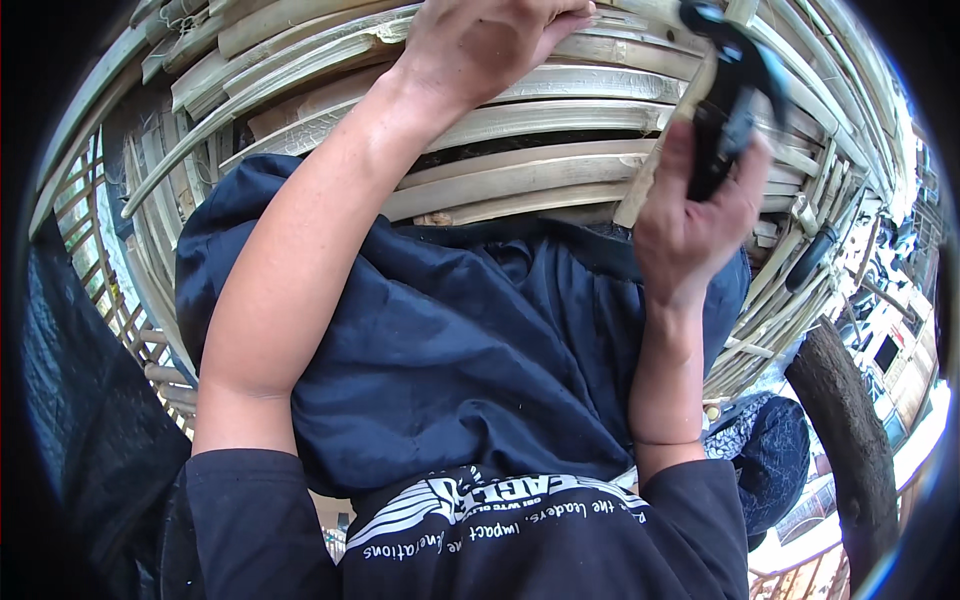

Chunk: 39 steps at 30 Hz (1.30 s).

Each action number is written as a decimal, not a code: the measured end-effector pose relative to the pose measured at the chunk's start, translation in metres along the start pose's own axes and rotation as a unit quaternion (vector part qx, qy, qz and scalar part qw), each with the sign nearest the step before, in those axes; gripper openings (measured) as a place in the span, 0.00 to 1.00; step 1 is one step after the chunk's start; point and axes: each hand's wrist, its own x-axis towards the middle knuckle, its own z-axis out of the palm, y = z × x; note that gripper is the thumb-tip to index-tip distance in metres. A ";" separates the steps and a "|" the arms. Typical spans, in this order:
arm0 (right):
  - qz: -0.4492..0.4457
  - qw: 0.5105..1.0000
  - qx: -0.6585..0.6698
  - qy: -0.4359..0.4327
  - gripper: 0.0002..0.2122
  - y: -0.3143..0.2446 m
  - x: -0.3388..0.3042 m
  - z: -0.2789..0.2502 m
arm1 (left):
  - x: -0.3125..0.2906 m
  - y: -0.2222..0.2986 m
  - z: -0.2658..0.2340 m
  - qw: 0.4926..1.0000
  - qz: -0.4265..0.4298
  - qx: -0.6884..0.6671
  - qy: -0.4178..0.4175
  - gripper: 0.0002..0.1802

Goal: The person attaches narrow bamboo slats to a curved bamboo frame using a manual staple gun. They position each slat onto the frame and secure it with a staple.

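Note:
My right hand [700, 215] is closed around the black handle of a claw hammer [735, 60], which is raised with its head up and slightly blurred. My left hand [485, 45] rests over the bamboo slats [540, 165] at the top edge of the view. Its thumb and fingertips are pressed together, partly cut off by the frame; whatever they pinch is too small or hidden to name. Split and pale, the slats lie side by side in front of my lap, with a narrower bamboo strip [640, 195] crossing them beside my right hand.
Dark blue cloth [470, 330] covers my lap. A dark tool-like thing [812, 255] lies on the slats at the right. Further right stand a wooden post [850, 440] and a dark patterned bundle [770, 465]. Black sheeting [80, 420] hangs at the left beside a bamboo lattice [100, 220].

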 end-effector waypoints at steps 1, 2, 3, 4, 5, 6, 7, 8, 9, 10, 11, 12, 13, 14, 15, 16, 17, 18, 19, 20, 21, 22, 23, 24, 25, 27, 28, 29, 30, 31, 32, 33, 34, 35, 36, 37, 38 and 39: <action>0.019 0.985 0.164 0.053 0.14 0.007 -0.004 0.002 | 0.003 0.001 0.000 1.000 0.012 -0.014 0.007 0.06; 0.046 0.977 0.180 0.101 0.12 0.007 -0.007 0.009 | 0.002 0.000 0.000 1.000 0.009 -0.015 0.002 0.06; 0.068 0.965 0.203 0.149 0.11 0.007 -0.006 0.020 | 0.002 -0.003 0.002 1.000 0.022 -0.007 0.019 0.06; 0.067 0.994 -0.058 -0.057 0.14 0.006 0.002 0.001 | 0.000 -0.004 0.003 0.999 0.034 0.002 0.035 0.05; 0.049 0.996 -0.055 -0.054 0.12 0.010 0.000 0.004 | -0.002 0.000 0.000 1.000 0.003 -0.022 0.002 0.05; 0.032 0.997 -0.051 -0.052 0.11 0.013 -0.002 0.007 | 0.001 0.001 -0.001 1.000 0.006 -0.021 0.006 0.05; 0.035 0.999 0.017 0.007 0.12 0.012 -0.002 -0.002 | 0.005 0.002 -0.002 1.000 0.007 -0.023 0.003 0.05; 0.048 0.970 0.205 0.121 0.13 -0.002 -0.009 0.002 | 0.001 0.005 -0.003 1.000 0.001 -0.024 -0.010 0.05; 0.066 0.958 0.245 0.137 0.12 -0.002 -0.012 0.007 | 0.004 0.003 -0.002 0.999 0.032 -0.025 0.025 0.05; 0.053 0.989 0.122 0.070 0.12 0.006 -0.005 0.007 | 0.003 0.001 -0.005 0.999 0.044 0.009 0.026 0.04; 0.027 1.000 -0.011 0.010 0.12 0.011 0.000 0.003 | 0.003 0.000 -0.003 0.999 0.031 -0.006 0.020 0.05; 0.065 0.990 -0.046 -0.113 0.14 0.012 0.001 0.003 | 0.002 0.000 -0.002 1.000 0.018 -0.020 0.013 0.05; 0.052 0.996 -0.031 -0.062 0.15 0.010 0.001 0.003 | 0.003 0.000 0.001 0.999 0.021 -0.022 0.017 0.05; 0.039 0.999 -0.011 -0.014 0.15 0.009 -0.001 0.003 | 0.000 0.002 -0.001 1.000 0.012 -0.017 0.009 0.05; 0.050 0.990 0.101 0.085 0.13 0.007 -0.005 0.007 | -0.001 0.002 -0.001 1.000 0.002 -0.011 0.001 0.05; 0.028 0.960 0.206 0.187 0.11 0.007 -0.003 0.012 | 0.002 -0.001 0.000 1.000 0.001 -0.009 0.002 0.05; 0.024 0.987 0.107 0.114 0.11 0.014 0.003 0.009 | 0.007 -0.003 0.001 1.000 0.021 0.004 0.020 0.05; 0.035 0.999 0.018 0.003 0.11 0.017 0.008 0.007 | 0.009 -0.004 0.001 0.998 0.041 0.017 0.038 0.05; 0.041 0.989 -0.076 -0.120 0.12 0.012 0.004 0.000 | 0.000 0.000 0.001 0.999 0.025 -0.018 0.025 0.05; -0.009 0.996 -0.064 -0.068 0.13 0.015 0.001 0.011 | -0.001 0.001 0.000 1.000 0.003 -0.008 0.009 0.06; 0.007 1.000 -0.019 -0.012 0.13 0.015 -0.002 0.005 | 0.001 0.001 0.000 1.000 0.007 -0.007 0.008 0.06; 0.051 0.990 0.115 0.063 0.14 0.011 -0.007 0.007 | 0.003 0.001 0.000 1.000 0.011 -0.005 0.006 0.06; 0.075 0.955 0.248 0.147 0.14 0.003 -0.013 0.009 | 0.002 0.001 -0.001 1.000 0.008 -0.006 0.003 0.06; 0.072 0.977 0.183 0.081 0.14 0.006 -0.010 0.006 | 0.004 0.000 -0.002 1.000 0.024 0.004 0.016 0.06; 0.060 0.991 0.117 0.014 0.13 0.010 -0.009 0.006 | 0.003 0.000 -0.003 0.999 0.040 0.013 0.029 0.06; -0.045 0.995 -0.050 -0.072 0.11 0.021 0.001 0.013 | 0.003 0.000 -0.003 0.999 0.025 0.016 0.016 0.06; -0.049 0.995 -0.053 -0.068 0.11 0.018 0.000 0.011 | 0.002 0.000 -0.002 1.000 0.005 0.019 -0.004 0.06; 0.001 0.995 0.096 0.028 0.10 0.009 -0.008 0.008 | 0.000 0.004 -0.002 0.999 0.026 0.014 0.017 0.06; 0.051 0.961 0.241 0.122 0.10 0.005 -0.012 0.006 | 0.002 0.003 -0.002 0.999 0.025 0.016 0.015 0.06; 0.021 0.949 0.283 0.137 0.09 0.007 -0.007 0.010 | 0.006 0.000 -0.002 0.999 0.031 0.016 0.021 0.06; 0.030 0.982 0.129 0.132 0.09 0.018 -0.002 0.017 | 0.011 -0.002 -0.001 0.999 0.038 0.013 0.030 0.07; 0.000 0.998 0.044 0.037 0.09 0.024 -0.001 0.017 | 0.008 -0.003 0.004 0.998 0.041 0.003 0.038 0.06; -0.030 0.997 -0.041 -0.058 0.09 0.027 -0.001 0.015 | 0.004 -0.002 0.005 0.998 0.041 0.001 0.039 0.06; 0.019 0.999 -0.014 -0.042 0.08 0.013 -0.003 0.013 | 0.001 0.000 0.001 1.000 0.023 0.011 0.014 0.06; 0.074 0.996 0.057 -0.014 0.14 0.013 -0.005 0.005 | 0.000 0.000 -0.002 1.000 0.004 0.022 -0.012 0.06; 0.073 0.981 0.168 0.060 0.14 0.013 -0.006 0.009 | 0.004 0.001 0.000 1.000 0.018 0.007 0.002 0.06; 0.082 0.979 0.162 0.095 0.14 0.012 -0.008 0.010 | 0.002 0.002 -0.001 1.000 0.013 0.005 -0.003 0.06; 0.086 0.975 0.163 0.128 0.14 0.010 -0.005 0.018 | 0.003 0.001 -0.002 1.000 0.023 0.014 0.007 0.06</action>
